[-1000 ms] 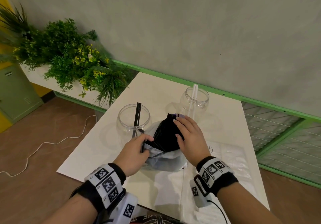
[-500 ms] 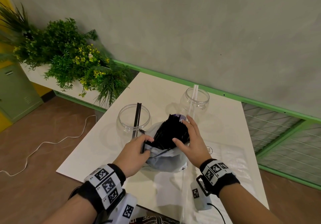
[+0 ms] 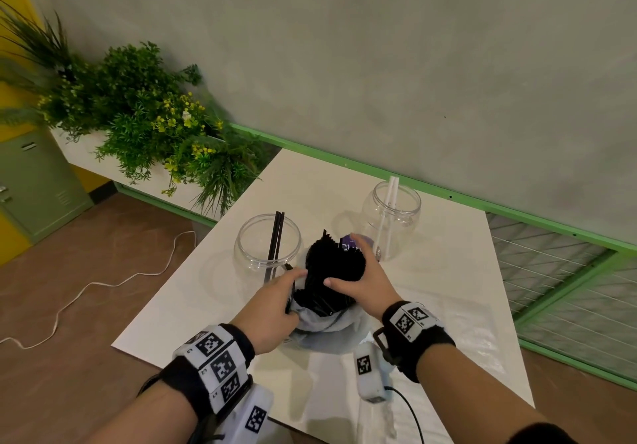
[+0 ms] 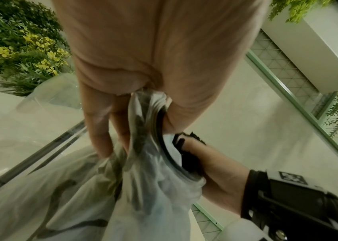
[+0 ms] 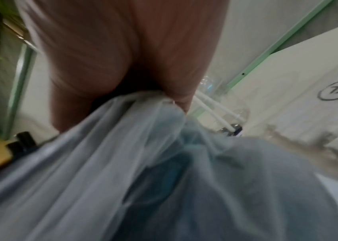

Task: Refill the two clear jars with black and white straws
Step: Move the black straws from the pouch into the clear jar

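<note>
Two clear jars stand on the white table [image 3: 448,271]. The left jar [image 3: 255,254] holds two black straws [image 3: 275,237]; the right jar [image 3: 406,216] holds two white straws [image 3: 391,195]. Between and just in front of them a thick bundle of black straws [image 3: 331,271] sticks up out of a crumpled clear plastic bag [image 3: 324,328]. My left hand [image 3: 291,288] pinches the bag's left edge [image 4: 149,104]. My right hand [image 3: 348,271] wraps round the bundle from the right. The right wrist view is blurred and shows mostly the bag [image 5: 143,163].
A planter of green plants [image 3: 144,123] stands beyond the table's left corner, and a white cable [image 3: 103,285] lies on the floor. A green rail [image 3: 517,212] and the wall back the table. Flat clear plastic [image 3: 465,333] lies near my right wrist.
My right hand has slid from the top of the bundle to its right side and closed round it. The bundle now stands higher out of the bag. The left hand stayed.
</note>
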`<action>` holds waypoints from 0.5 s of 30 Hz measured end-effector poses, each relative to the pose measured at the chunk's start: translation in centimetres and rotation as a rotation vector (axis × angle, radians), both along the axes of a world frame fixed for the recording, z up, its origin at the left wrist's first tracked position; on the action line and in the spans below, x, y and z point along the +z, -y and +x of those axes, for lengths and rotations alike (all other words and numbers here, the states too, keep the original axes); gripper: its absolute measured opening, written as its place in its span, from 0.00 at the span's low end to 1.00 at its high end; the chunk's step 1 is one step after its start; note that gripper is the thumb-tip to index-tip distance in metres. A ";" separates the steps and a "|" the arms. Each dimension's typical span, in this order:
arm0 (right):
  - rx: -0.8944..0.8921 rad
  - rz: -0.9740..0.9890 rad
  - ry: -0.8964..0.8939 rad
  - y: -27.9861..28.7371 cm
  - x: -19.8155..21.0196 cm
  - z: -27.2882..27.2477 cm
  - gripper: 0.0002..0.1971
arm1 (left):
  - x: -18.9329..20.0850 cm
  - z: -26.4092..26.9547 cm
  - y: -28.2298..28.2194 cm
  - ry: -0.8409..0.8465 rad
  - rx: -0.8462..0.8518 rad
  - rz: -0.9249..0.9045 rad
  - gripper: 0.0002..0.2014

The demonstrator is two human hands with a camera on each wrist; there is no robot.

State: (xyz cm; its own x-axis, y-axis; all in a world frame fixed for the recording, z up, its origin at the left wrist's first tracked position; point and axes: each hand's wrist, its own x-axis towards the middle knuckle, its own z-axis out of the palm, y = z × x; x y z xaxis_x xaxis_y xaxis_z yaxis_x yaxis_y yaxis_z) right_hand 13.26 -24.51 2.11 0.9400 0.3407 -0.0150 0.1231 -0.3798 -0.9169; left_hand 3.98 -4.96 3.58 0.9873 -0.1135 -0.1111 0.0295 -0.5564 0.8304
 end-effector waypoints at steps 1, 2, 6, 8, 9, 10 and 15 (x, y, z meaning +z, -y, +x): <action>-0.010 -0.005 0.052 -0.4 0.3 -0.3 0.39 | 0.1 -0.1 0.2 0.017 0.014 -0.019 0.35; -0.017 -0.004 0.109 -0.7 0.7 -0.5 0.32 | 0.1 -0.2 0.3 0.035 0.037 -0.039 0.35; -0.043 0.103 0.226 -0.6 1.9 -0.6 0.21 | -0.1 -0.6 0.4 0.093 0.131 -0.113 0.34; -0.054 0.106 0.148 -0.3 1.3 -0.7 0.19 | -0.4 -0.4 0.3 0.054 0.151 -0.105 0.33; -0.074 0.104 0.086 -0.2 0.6 -0.7 0.19 | -0.5 -0.4 0.2 0.016 0.150 -0.100 0.33; -0.101 0.109 0.029 0.0 0.0 -0.8 0.21 | -0.6 -0.3 0.2 -0.018 0.148 -0.095 0.33; -0.104 0.191 -0.079 0.9 -0.7 -2.1 0.21 | -0.6 -0.1 0.1 -0.065 0.141 -0.078 0.33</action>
